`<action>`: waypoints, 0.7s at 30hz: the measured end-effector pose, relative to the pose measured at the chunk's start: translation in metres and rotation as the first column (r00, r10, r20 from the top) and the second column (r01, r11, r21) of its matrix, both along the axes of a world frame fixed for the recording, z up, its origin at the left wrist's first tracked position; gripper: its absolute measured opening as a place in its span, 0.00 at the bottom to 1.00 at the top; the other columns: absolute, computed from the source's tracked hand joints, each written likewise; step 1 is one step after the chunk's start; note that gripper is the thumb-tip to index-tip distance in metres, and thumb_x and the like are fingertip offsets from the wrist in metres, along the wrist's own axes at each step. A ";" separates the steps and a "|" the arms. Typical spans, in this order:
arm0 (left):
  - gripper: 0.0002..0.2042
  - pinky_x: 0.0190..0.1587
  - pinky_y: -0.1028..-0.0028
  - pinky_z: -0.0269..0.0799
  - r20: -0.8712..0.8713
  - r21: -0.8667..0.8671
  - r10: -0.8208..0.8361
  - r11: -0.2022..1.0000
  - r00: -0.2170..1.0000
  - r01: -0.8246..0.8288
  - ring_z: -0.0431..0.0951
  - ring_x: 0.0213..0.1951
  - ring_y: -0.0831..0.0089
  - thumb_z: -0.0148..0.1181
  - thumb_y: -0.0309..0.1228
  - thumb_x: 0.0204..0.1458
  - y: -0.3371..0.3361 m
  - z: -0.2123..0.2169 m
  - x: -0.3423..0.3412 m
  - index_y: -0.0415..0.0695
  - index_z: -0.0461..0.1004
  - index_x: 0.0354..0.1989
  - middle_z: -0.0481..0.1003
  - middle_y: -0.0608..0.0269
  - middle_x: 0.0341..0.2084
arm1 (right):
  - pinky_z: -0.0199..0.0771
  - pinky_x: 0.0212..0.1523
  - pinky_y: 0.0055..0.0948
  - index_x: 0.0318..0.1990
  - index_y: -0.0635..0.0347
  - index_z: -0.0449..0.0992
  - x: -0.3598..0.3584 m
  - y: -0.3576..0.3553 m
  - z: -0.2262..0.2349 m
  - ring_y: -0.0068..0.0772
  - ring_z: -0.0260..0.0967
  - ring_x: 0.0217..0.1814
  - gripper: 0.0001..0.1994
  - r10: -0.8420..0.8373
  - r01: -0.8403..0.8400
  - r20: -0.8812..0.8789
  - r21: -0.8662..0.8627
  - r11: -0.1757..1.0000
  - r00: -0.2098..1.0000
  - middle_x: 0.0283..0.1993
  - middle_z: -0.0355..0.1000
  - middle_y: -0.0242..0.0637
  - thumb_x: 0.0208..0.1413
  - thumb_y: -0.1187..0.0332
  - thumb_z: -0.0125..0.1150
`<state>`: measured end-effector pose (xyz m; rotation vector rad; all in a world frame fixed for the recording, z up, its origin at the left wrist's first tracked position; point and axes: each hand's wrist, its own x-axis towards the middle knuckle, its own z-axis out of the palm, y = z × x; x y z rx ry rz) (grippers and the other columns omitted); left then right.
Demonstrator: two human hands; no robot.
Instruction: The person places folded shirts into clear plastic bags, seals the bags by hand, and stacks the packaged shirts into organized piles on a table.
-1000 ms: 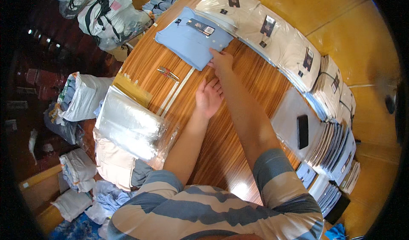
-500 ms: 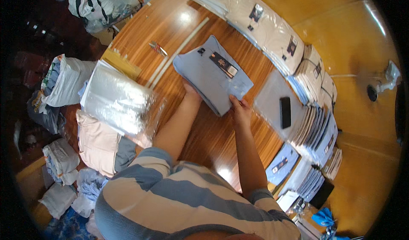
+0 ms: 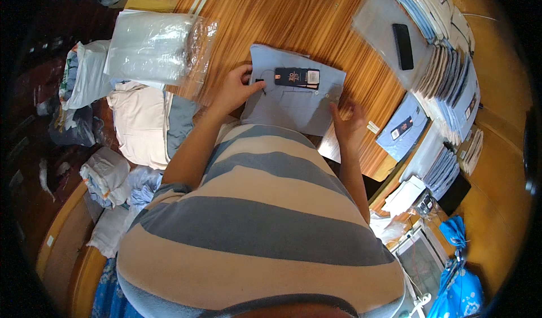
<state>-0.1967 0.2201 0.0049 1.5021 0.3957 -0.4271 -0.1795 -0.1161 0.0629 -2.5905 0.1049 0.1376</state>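
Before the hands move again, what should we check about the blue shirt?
1. Folded blue shirt lies flat on the wooden table: ok.
2. Left hand touches the shirt's left edge: ok.
3. Right hand rests at its right corner: ok.
4. Dark tag lies on top, in plain sight: ok.
5. Clear bags lie apart from the shirt, to its left: ok.
6. Shirt's fold is neat underneath: cannot tell.

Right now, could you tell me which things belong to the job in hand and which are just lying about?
In hand:
- folded blue shirt, left hand on one edge, right hand at the other
- dark tag on the shirt

Lying about:
- clear bags
- black phone
- packed shirt stacks
- cream cloth pile
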 end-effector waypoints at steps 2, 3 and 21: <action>0.21 0.48 0.74 0.78 0.034 0.025 0.020 0.999 0.999 -0.021 0.82 0.43 0.75 0.72 0.26 0.55 0.002 -0.006 -0.001 0.37 0.74 0.56 0.83 0.61 0.42 | 0.76 0.52 0.42 0.48 0.64 0.81 0.015 0.015 0.016 0.49 0.76 0.52 0.20 0.260 -0.209 0.399 -0.167 0.963 0.879 0.48 0.78 0.49 0.51 0.64 0.78; 0.20 0.46 0.74 0.78 0.048 -0.020 0.031 0.999 0.998 -0.030 0.82 0.42 0.75 0.72 0.26 0.55 0.004 -0.006 0.001 0.37 0.75 0.55 0.83 0.60 0.42 | 0.75 0.55 0.43 0.49 0.62 0.81 0.025 0.022 0.010 0.49 0.74 0.56 0.21 0.342 -0.329 0.343 -0.096 0.939 0.875 0.51 0.77 0.48 0.49 0.64 0.78; 0.15 0.29 0.79 0.76 -0.072 -0.123 -0.036 0.992 0.997 0.027 0.82 0.31 0.82 0.68 0.36 0.61 0.018 0.006 0.012 0.42 0.78 0.52 0.83 0.68 0.34 | 0.69 0.61 0.46 0.45 0.58 0.78 0.081 0.085 0.037 0.50 0.67 0.59 0.24 0.832 -0.825 -0.079 -0.210 0.525 0.549 0.50 0.72 0.42 0.39 0.60 0.79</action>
